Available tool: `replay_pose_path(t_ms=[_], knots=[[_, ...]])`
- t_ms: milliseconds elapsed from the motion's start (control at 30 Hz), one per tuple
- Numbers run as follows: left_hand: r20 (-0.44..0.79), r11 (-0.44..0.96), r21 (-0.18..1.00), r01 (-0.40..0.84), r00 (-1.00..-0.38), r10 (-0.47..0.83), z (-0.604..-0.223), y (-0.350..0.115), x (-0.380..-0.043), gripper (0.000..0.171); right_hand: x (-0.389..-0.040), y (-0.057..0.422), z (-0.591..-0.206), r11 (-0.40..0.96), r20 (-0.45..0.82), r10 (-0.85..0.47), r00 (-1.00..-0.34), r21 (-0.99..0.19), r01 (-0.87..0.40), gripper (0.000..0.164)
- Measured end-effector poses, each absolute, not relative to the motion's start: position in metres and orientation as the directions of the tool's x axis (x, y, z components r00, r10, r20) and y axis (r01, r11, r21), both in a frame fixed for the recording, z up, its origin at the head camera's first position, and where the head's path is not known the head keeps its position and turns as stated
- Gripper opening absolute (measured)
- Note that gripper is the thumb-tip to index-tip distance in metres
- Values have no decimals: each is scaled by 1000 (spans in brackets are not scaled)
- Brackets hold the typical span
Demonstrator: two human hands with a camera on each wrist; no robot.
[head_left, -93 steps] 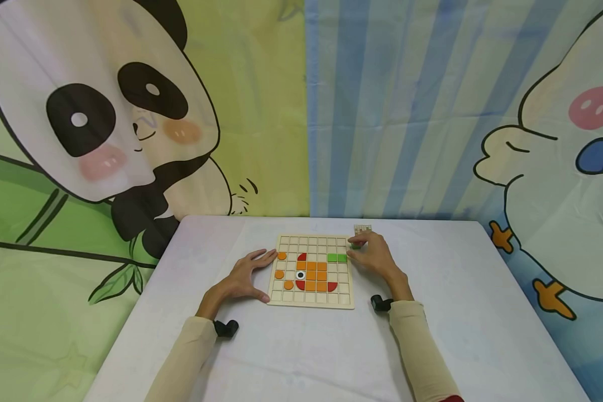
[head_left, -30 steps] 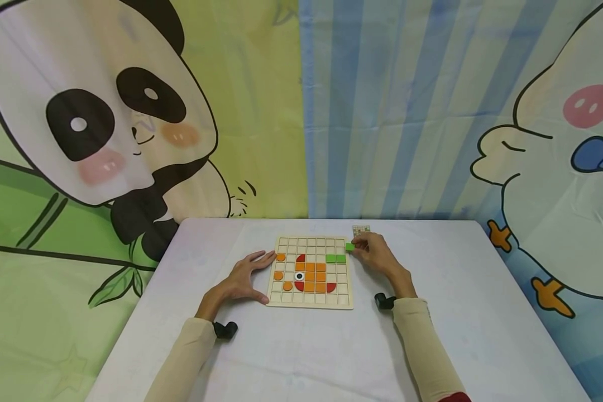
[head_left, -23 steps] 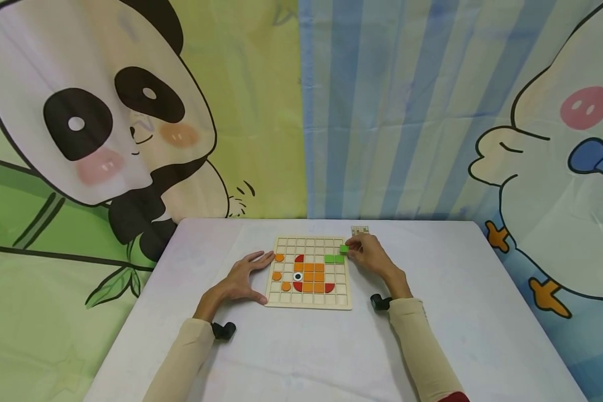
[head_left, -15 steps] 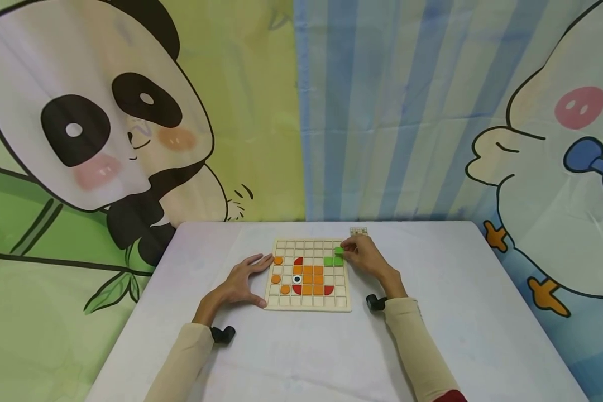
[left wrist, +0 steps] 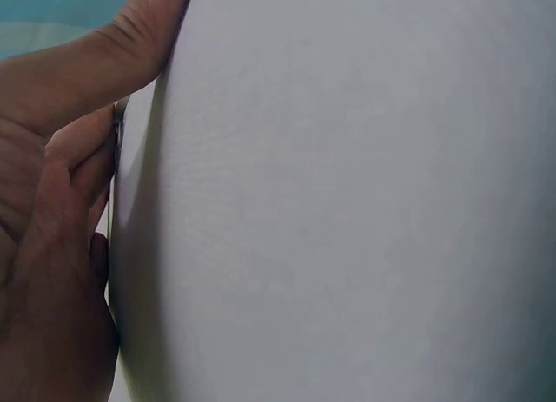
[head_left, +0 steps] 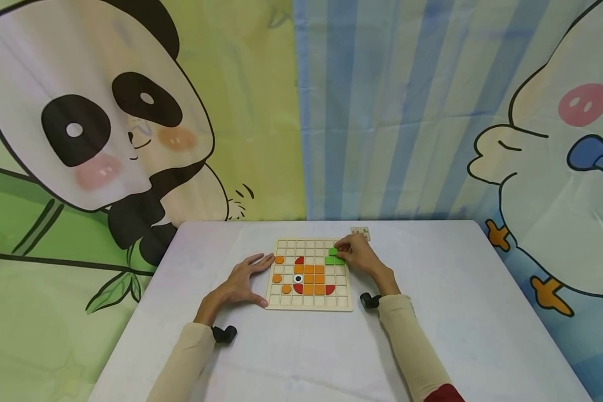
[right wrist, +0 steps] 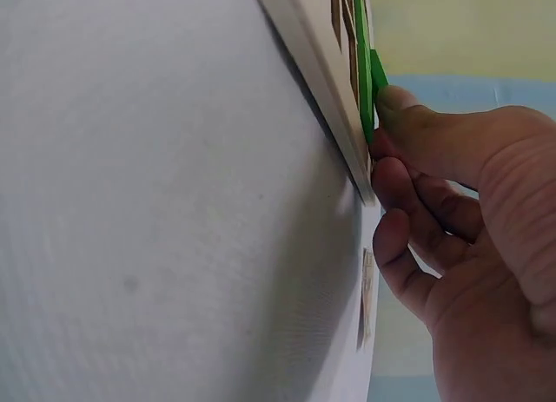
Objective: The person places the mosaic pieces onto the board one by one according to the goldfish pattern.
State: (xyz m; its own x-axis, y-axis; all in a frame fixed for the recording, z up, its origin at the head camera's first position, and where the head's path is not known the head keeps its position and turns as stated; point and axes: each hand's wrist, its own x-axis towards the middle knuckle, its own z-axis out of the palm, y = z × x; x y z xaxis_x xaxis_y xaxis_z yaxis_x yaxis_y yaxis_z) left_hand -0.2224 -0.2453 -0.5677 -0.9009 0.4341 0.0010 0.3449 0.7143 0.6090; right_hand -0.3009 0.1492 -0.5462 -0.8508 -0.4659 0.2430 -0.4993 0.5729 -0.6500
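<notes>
A light wooden grid board (head_left: 309,303) lies on the table, with orange squares (head_left: 315,274), red quarter-rounds and a white-and-black eye disc (head_left: 298,278) set in its cells. Two green squares (head_left: 334,261) sit side by side toward its right edge. Just behind them my right hand (head_left: 360,257) pinches another green square (head_left: 333,252) between thumb and fingertips; the right wrist view shows this green square (right wrist: 379,72) tilted at the thumb tip. My left hand (head_left: 238,285) rests at the board's left edge, fingers spread and straight, thumb near the front corner.
Three orange round pieces (head_left: 277,278) lie along the board's left side. A small patterned card (head_left: 360,231) lies behind the right hand, partly covered by it. The white table (head_left: 301,357) ends at a cartoon-printed cloth backdrop (head_left: 377,111).
The right hand picks up a green square beside the board's right edge and carries it left over the board, behind the two green squares. The left hand stays at the board's left edge.
</notes>
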Motion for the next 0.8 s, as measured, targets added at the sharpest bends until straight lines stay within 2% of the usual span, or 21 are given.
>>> replay_pose_path(t_ms=[367,533,800], knots=[[-17,715,620,323,-906,423,-570,-247,-222,131,-300,147,-547,572,250,-470,-846,-645,-508,23],[2,706,625,332,-905,425,-571,-247,-221,132,-299,145,-547,569,253,-464,-849,-650,-504,19],[-33,714,633,300,-910,412,-568,-246,-222,132,-300,142,-547,585,255,-448,-857,-640,-497,16]])
